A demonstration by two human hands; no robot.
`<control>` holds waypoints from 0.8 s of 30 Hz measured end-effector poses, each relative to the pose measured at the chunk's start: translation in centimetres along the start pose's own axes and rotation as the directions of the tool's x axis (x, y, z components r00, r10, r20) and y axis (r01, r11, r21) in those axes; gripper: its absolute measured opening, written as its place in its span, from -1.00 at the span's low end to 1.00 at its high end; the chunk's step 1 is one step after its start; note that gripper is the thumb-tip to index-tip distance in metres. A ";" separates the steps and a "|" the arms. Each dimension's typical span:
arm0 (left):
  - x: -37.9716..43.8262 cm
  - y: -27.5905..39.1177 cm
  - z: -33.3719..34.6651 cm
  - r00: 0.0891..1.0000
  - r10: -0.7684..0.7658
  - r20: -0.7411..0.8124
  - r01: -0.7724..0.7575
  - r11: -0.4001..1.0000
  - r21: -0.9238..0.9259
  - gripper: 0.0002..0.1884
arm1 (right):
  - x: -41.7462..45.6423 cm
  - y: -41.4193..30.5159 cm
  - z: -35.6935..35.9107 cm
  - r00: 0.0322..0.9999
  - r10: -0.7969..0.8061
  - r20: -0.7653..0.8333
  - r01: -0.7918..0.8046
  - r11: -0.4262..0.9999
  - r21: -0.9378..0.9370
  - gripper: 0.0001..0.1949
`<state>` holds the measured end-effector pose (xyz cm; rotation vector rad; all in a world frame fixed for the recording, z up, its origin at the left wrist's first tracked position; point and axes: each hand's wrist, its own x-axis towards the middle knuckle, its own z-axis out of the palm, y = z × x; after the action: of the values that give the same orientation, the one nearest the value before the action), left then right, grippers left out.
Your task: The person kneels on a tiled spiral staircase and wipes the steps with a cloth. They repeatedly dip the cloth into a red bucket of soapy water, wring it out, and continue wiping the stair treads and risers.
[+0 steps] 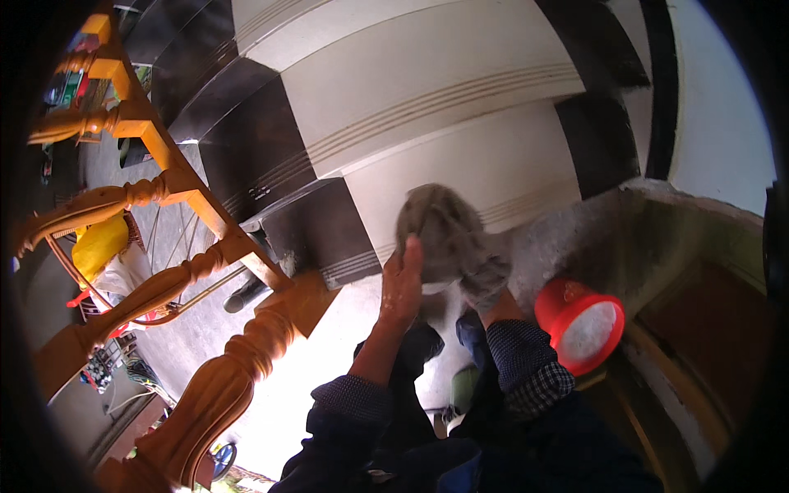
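Observation:
A damp-looking grey-brown cloth (439, 228) is bunched between my two hands, above the lowest stair steps, and looks slightly blurred. My left hand (404, 283) is upright against the cloth's left side, its fingers partly hidden by it; whether they close on it is unclear. On the other side, my right hand (487, 280) is wrapped in the cloth's folds and grips it. A red plastic bucket (547, 308) holding whitish, foamy-looking liquid stands close to my right forearm. Pale stone stair treads (444, 117) with grooved lines and black side tiles (323, 228) rise in front of me.
A varnished wooden banister with turned balusters (240, 363) runs along the left side. Beyond it are a yellow bag (102, 246) and assorted items on a lower floor. A white wall (718, 117) stands at the right, above wooden boards (678, 394).

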<state>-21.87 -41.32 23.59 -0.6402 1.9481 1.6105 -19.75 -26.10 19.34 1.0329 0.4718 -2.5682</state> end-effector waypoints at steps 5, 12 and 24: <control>8.0 -3.0 -1.7 0.999 0.011 0.050 0.001 0.973 -0.230 -0.24 | 11.9 -3.1 -1.2 0.954 -0.298 -0.025 0.299 0.954 0.025 -0.68; 15.9 -6.1 -5.4 0.981 -0.163 -0.103 0.036 0.679 -0.733 -0.38 | 26.6 10.8 4.1 0.881 -0.449 -0.146 0.385 0.862 -0.330 -0.73; 16.1 -9.7 -11.4 0.845 0.130 -0.519 -0.535 0.188 -0.823 -0.40 | 22.1 17.6 10.9 0.661 0.020 0.750 0.748 0.057 -0.661 -0.34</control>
<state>-28.65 -54.72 7.51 -1.0008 1.0217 3.2363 -34.04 -50.30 7.96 -0.5381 2.0976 -1.8710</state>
